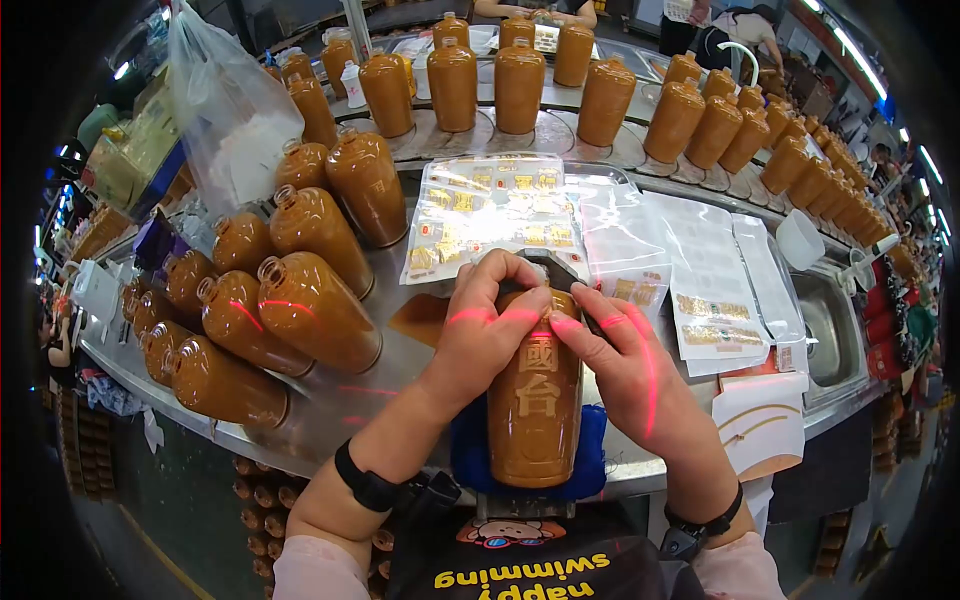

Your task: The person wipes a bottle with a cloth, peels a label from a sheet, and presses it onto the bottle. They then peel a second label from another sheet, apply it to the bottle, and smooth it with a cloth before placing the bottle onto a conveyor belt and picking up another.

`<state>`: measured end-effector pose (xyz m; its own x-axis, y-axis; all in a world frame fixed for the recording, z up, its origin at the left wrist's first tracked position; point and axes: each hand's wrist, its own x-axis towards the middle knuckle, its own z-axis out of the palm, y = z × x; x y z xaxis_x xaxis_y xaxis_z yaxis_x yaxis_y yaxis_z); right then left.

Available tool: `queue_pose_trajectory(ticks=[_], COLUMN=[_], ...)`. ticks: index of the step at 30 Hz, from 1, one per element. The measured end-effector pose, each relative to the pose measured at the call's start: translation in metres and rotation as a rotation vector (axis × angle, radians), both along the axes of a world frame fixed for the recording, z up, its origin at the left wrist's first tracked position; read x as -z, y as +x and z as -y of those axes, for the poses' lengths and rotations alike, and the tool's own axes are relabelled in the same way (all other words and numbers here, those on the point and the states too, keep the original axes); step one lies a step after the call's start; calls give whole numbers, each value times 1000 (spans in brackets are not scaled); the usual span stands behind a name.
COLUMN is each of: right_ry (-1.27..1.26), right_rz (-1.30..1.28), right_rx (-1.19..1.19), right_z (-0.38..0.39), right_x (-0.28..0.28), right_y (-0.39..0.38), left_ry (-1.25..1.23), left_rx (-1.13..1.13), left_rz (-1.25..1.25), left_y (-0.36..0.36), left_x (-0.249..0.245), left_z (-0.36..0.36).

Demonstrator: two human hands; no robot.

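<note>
A glossy brown bottle (534, 430) with pale raised-looking characters lies on a blue cloth pad (590, 445), its neck pointing away from me. My left hand (488, 315) curls over the bottle's left shoulder, thumb and fingers pressed close together near the neck. On the other side, my right hand (630, 350) grips the right shoulder, its thumb and fingertips against the surface. Whether a small decal sits under the fingertips I cannot make out. Red light lines cross both hands and the bottle. A dark bracket (566, 268) stands behind the neck.
Several brown bottles (315, 310) stand crowded on the left. More bottles (518, 90) line the conveyor (560, 125) at the back. Printed decal sheets (480, 215) lie beyond my hands and to the right. A metal sink (835, 330) is at far right. A person's arms (535, 12) show across the conveyor.
</note>
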<state>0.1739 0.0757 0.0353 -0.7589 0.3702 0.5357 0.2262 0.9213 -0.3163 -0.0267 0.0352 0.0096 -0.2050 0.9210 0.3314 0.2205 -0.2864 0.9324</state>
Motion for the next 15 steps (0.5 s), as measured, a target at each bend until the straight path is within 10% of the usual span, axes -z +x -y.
queue_pose_trajectory(ticks=[7,10,15], right_ry=[-16,-10,-37], right_rz=[-51,-56,-158], right_rx=[-17,-30,-44], right_z=[-1,-2,-6], right_x=[7,6,8], right_y=[-5,-5,-4], left_ry=[223,544,516], left_rx=[-35,-40,-40], left_rz=[308,-504,-537], left_y=[2,-16,-20], left_x=[-5,-11,-1], left_z=[13,30,22])
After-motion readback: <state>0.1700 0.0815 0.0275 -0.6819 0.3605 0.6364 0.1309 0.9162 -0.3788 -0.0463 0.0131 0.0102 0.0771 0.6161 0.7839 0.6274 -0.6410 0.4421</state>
